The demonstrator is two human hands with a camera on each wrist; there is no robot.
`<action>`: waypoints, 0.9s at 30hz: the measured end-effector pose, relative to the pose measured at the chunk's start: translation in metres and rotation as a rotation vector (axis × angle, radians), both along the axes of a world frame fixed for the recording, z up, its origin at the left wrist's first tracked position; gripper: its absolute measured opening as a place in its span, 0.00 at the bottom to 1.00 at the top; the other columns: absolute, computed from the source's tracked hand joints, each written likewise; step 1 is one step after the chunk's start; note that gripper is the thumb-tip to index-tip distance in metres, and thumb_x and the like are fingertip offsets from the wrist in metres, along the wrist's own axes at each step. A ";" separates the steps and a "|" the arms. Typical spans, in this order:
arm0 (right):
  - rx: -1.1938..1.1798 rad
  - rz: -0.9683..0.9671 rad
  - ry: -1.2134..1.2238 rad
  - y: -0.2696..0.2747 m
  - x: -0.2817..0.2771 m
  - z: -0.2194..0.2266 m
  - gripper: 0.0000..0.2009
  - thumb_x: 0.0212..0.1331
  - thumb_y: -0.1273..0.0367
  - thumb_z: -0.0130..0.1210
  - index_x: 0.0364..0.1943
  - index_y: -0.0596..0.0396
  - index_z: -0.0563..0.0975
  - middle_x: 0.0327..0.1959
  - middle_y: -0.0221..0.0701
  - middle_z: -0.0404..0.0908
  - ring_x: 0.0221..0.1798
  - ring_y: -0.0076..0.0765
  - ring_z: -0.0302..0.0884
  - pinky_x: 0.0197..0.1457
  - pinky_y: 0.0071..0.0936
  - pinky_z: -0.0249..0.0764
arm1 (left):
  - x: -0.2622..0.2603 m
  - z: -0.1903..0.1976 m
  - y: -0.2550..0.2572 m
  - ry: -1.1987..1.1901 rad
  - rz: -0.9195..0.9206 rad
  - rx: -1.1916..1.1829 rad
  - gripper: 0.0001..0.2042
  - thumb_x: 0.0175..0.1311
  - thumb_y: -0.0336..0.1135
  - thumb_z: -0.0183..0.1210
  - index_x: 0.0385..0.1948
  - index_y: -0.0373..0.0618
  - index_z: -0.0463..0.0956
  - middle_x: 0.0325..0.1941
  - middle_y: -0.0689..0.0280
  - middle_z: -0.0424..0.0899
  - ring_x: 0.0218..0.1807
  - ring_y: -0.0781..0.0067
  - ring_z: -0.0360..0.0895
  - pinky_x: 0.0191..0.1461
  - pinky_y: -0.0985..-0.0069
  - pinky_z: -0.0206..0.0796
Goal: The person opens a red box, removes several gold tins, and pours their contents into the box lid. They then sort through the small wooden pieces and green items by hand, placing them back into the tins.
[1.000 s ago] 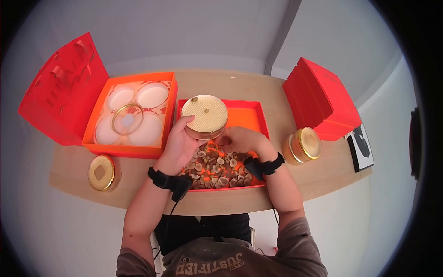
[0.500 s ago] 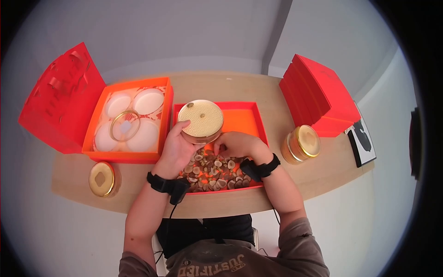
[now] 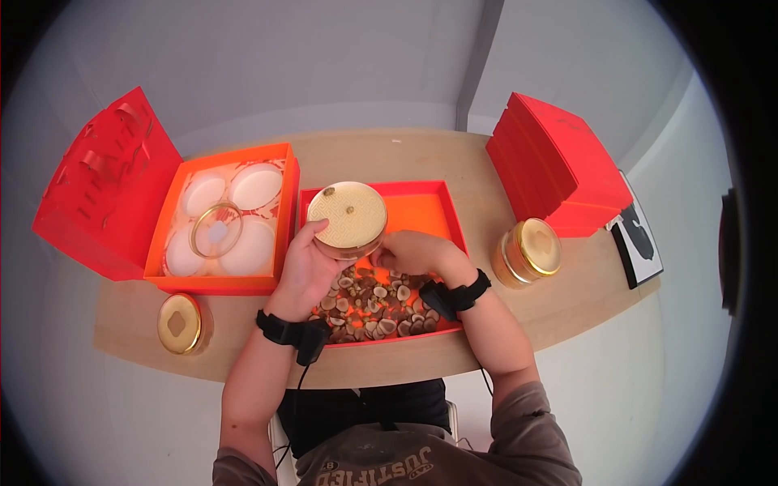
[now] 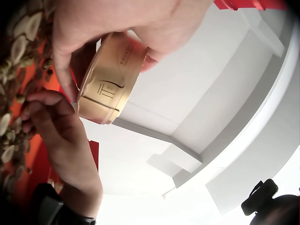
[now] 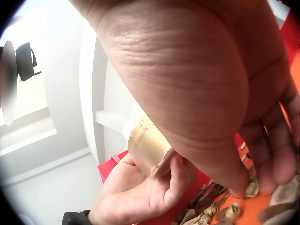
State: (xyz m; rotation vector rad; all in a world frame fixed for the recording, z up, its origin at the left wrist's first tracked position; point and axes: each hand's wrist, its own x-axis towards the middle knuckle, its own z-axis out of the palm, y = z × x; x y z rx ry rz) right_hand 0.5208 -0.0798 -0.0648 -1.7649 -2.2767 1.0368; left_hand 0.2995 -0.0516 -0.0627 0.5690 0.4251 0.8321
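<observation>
In the head view my left hand (image 3: 308,271) grips a round gold jar (image 3: 348,215) above the red tray (image 3: 450,206), thumb at its rim. Its cream, textured top faces up and bears two small brown dried pieces. Gold sides with dark lettering show in the left wrist view. My right hand (image 3: 417,255) is beside and below the jar, over brown dried slices (image 3: 379,324) and small round buds. Seen from the right wrist, thumb and fingers pinch one small dried bud (image 5: 252,188) just over the tray.
An open red box (image 3: 293,186) with white round recesses stands at left, a gold-rimmed clear ring (image 3: 216,231) lying on its insert. Gold-lidded jars stand at front left (image 3: 180,324) and right (image 3: 535,247). Behind the right one are a red box (image 3: 559,166) and a black-and-white box (image 3: 638,243).
The head view has shifted slightly. My right fingers have dipped among the dried pieces and are now drawn together. The left hand still holds the jar much as before.
</observation>
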 end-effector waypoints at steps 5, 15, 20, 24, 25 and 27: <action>0.014 0.022 0.092 -0.009 -0.001 0.007 0.11 0.64 0.64 0.59 0.45 0.51 0.83 0.39 0.37 0.87 0.46 0.41 0.85 0.53 0.36 0.77 | -0.001 0.002 -0.001 -0.006 -0.019 0.018 0.24 0.75 0.41 0.48 0.68 0.38 0.63 0.70 0.52 0.73 0.72 0.54 0.71 0.75 0.51 0.63; -0.026 0.018 0.048 -0.002 0.000 0.003 0.09 0.60 0.66 0.64 0.43 0.52 0.84 0.37 0.32 0.88 0.42 0.37 0.85 0.49 0.34 0.78 | -0.001 -0.003 0.002 -0.002 0.010 0.017 0.24 0.75 0.42 0.48 0.69 0.40 0.64 0.71 0.54 0.73 0.72 0.55 0.71 0.74 0.52 0.63; -0.069 -0.018 0.127 -0.008 -0.003 0.012 0.08 0.62 0.68 0.60 0.43 0.52 0.83 0.37 0.31 0.88 0.41 0.34 0.85 0.47 0.33 0.78 | -0.001 0.000 0.000 -0.003 0.035 0.013 0.25 0.75 0.43 0.49 0.69 0.41 0.64 0.71 0.55 0.73 0.72 0.55 0.71 0.74 0.51 0.64; -0.031 0.051 0.174 -0.007 0.001 0.006 0.11 0.63 0.69 0.57 0.47 0.51 0.83 0.37 0.29 0.86 0.41 0.31 0.84 0.47 0.32 0.78 | -0.001 0.003 -0.001 0.000 0.042 0.034 0.25 0.74 0.42 0.49 0.69 0.40 0.64 0.71 0.54 0.73 0.73 0.55 0.70 0.75 0.52 0.62; -0.036 0.054 0.175 -0.005 0.000 0.006 0.11 0.63 0.69 0.57 0.47 0.51 0.83 0.37 0.29 0.86 0.41 0.31 0.84 0.47 0.32 0.78 | -0.001 0.002 -0.001 -0.004 0.041 0.042 0.25 0.74 0.43 0.49 0.69 0.41 0.64 0.71 0.54 0.72 0.73 0.54 0.69 0.75 0.50 0.62; -0.102 0.108 0.154 -0.004 -0.002 0.006 0.17 0.63 0.72 0.57 0.56 0.50 0.80 0.35 0.26 0.81 0.38 0.27 0.79 0.48 0.28 0.76 | -0.002 0.004 -0.001 -0.006 0.039 0.040 0.25 0.74 0.43 0.49 0.69 0.42 0.64 0.71 0.54 0.72 0.73 0.54 0.69 0.75 0.50 0.62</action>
